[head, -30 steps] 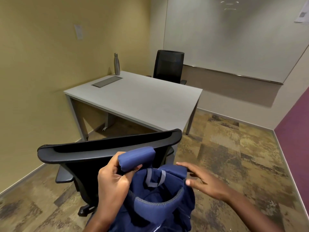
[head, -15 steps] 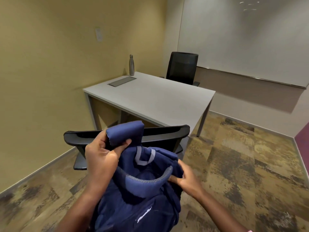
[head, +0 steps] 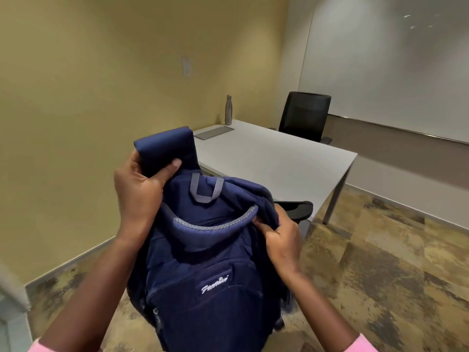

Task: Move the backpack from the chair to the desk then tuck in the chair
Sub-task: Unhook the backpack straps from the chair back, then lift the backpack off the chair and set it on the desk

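- Backpack (head: 203,262) is higher than half a second ago: it now hangs in the air in front of me, clear of the chair (head: 295,209), which it hides almost fully (only one black edge shows at its right).
- My left hand (head: 138,189) is clenched on the folded shoulder strap (head: 166,148), thumb pressed on its front; same grip as before.
- My right hand (head: 281,237) pinches the fabric at the bag's top right edge, fingers curled in. A second ago it was open and only reaching, so the two-hand grip is new.
- Tabletop (head: 274,161) sits just beyond the bag and looks closer than before, near edge right behind the strap.
- My read: lift off the chair done, carry in progress; setting down and tucking the chair not yet done.
- Far end of tabletop: steel bottle (head: 228,110) and a flat grey panel (head: 214,132); near half is bare, good drop spot.
- Writing: white stitched script logo (head: 215,284) on the bag's front patch, looks like "Fastrain" or similar (can't read it for sure).
- Paper (head: 186,67) on the wall: no legible text.
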Demonstrator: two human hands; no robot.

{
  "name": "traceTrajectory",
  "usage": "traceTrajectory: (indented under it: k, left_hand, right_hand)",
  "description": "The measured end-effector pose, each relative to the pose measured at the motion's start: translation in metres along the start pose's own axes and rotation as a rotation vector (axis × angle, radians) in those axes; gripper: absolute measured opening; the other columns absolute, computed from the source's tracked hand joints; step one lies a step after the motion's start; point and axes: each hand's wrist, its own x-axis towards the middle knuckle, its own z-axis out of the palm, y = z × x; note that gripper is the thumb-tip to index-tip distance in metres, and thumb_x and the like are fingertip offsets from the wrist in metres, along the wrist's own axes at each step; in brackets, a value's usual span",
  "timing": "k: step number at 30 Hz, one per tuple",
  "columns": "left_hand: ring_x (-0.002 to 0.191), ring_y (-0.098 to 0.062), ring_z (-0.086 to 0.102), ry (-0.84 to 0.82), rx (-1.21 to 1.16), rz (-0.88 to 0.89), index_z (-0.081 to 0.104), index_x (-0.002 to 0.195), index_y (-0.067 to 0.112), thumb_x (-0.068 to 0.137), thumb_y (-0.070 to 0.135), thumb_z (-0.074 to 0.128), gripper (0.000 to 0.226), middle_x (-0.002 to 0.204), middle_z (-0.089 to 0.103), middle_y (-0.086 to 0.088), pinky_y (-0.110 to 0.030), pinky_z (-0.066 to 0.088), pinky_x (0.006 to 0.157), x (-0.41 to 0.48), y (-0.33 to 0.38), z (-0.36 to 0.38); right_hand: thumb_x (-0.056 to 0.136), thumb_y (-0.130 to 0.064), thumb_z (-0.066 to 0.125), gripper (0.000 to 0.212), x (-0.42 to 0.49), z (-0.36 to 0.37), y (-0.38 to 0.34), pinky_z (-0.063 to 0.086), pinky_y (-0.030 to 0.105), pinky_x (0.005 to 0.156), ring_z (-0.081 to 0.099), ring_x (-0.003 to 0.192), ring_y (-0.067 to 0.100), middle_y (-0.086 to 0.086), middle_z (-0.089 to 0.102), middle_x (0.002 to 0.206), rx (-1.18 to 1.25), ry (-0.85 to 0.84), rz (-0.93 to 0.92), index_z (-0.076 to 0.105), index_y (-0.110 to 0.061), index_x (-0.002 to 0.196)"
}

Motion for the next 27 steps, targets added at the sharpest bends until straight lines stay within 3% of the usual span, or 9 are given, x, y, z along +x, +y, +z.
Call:
traceTrajectory:
  k: [5, 9, 13, 16, 18, 21, 23, 25, 27]
  left_hand:
    - [0.068, 0.014, 0.061, 0.044, 0.007, -0.036, 0.059, 0.094, 0.018, 0.077, 0.004, 0.069, 0.024, 0.068, 0.068, 0.031, -0.008, 0.050, 0.066, 0.022, -0.009, -0.021]
    - [0.074, 0.016, 0.059, 0.044, 0.090, -0.043, 0.054, 0.105, 0.016, 0.083, 0.013, 0.064, 0.024, 0.091, 0.062, 0.014, -0.006, 0.047, 0.068, 0.036, -0.024, -0.042]
    - [0.092, 0.004, 0.056, 0.058, 0.179, -0.064, 0.048, 0.118, 0.010, 0.084, 0.040, 0.056, 0.046, 0.099, 0.058, 0.013, -0.004, 0.044, 0.073, 0.037, -0.041, -0.071]
    - [0.093, -0.004, 0.055, 0.084, 0.260, -0.040, 0.048, 0.120, 0.007, 0.084, 0.057, 0.043, 0.062, 0.106, 0.058, 0.002, -0.003, 0.040, 0.074, 0.022, -0.058, -0.107]
    - [0.089, 0.007, 0.056, 0.094, 0.253, -0.073, 0.049, 0.120, 0.008, 0.080, 0.067, 0.037, 0.072, 0.106, 0.061, 0.007, -0.005, 0.041, 0.078, 0.004, -0.070, -0.131]
    - [0.091, 0.023, 0.052, 0.156, 0.297, -0.179, 0.046, 0.116, 0.015, 0.075, 0.061, 0.045, 0.061, 0.104, 0.063, 0.028, -0.002, 0.042, 0.080, -0.025, -0.093, -0.166]
    - [0.076, 0.017, 0.055, 0.258, 0.272, -0.324, 0.055, 0.101, 0.011, 0.072, 0.053, 0.052, 0.051, 0.089, 0.067, 0.018, -0.015, 0.048, 0.071, -0.034, -0.110, -0.187]
    - [0.048, 0.018, 0.046, 0.352, 0.280, -0.408, 0.058, 0.090, -0.010, 0.086, 0.028, 0.057, 0.039, 0.062, 0.062, 0.013, -0.009, 0.044, 0.052, -0.030, -0.123, -0.209]
    - [0.044, 0.017, 0.040, 0.415, 0.378, -0.431, 0.053, 0.089, -0.023, 0.091, 0.006, 0.050, 0.029, 0.076, 0.051, -0.004, -0.003, 0.036, 0.042, -0.017, -0.124, -0.223]
  right_hand:
    - [0.069, -0.047, 0.056, 0.033, 0.012, 0.016, -0.031, 0.036, 0.031, 0.053, 0.059, 0.067, 0.031, 0.002, 0.064, 0.066, -0.059, 0.036, -0.055, 0.060, -0.017, 0.084]
    - [0.074, -0.044, 0.061, 0.030, 0.019, 0.037, -0.048, 0.036, 0.034, 0.055, 0.056, 0.064, 0.035, -0.001, 0.057, 0.058, -0.068, 0.036, -0.057, 0.057, -0.014, 0.075]
    - [0.077, -0.037, 0.064, 0.023, 0.018, 0.061, -0.059, 0.034, 0.033, 0.056, 0.053, 0.063, 0.030, -0.006, 0.053, 0.056, -0.041, 0.005, 0.004, 0.054, -0.017, 0.072]
    - [0.079, -0.031, 0.068, 0.027, 0.016, 0.081, -0.069, 0.036, 0.034, 0.054, 0.050, 0.061, 0.026, -0.008, 0.053, 0.054, 0.000, -0.035, 0.040, 0.047, -0.025, 0.062]
    - [0.078, -0.031, 0.069, 0.027, 0.015, 0.095, -0.076, 0.036, 0.017, 0.053, 0.050, 0.057, 0.018, -0.007, 0.054, 0.053, 0.027, -0.064, 0.039, 0.047, -0.026, 0.063]
    - [0.078, -0.033, 0.068, 0.024, 0.014, 0.117, -0.089, 0.035, 0.012, 0.054, 0.051, 0.056, 0.008, -0.004, 0.057, 0.055, 0.089, -0.107, 0.047, 0.050, -0.023, 0.065]
    - [0.078, -0.035, 0.068, 0.025, 0.014, 0.135, -0.098, 0.036, 0.015, 0.054, 0.052, 0.058, 0.014, -0.002, 0.058, 0.058, 0.126, -0.151, 0.053, 0.052, -0.018, 0.069]
    - [0.078, -0.037, 0.067, 0.027, 0.012, 0.154, -0.108, 0.035, 0.018, 0.055, 0.051, 0.061, 0.019, 0.000, 0.057, 0.058, 0.142, -0.202, 0.046, 0.052, -0.016, 0.070]
    - [0.078, -0.038, 0.066, 0.027, 0.013, 0.171, -0.118, 0.035, 0.017, 0.054, 0.050, 0.059, 0.017, -0.001, 0.056, 0.058, 0.172, -0.243, 0.040, 0.051, -0.018, 0.069]
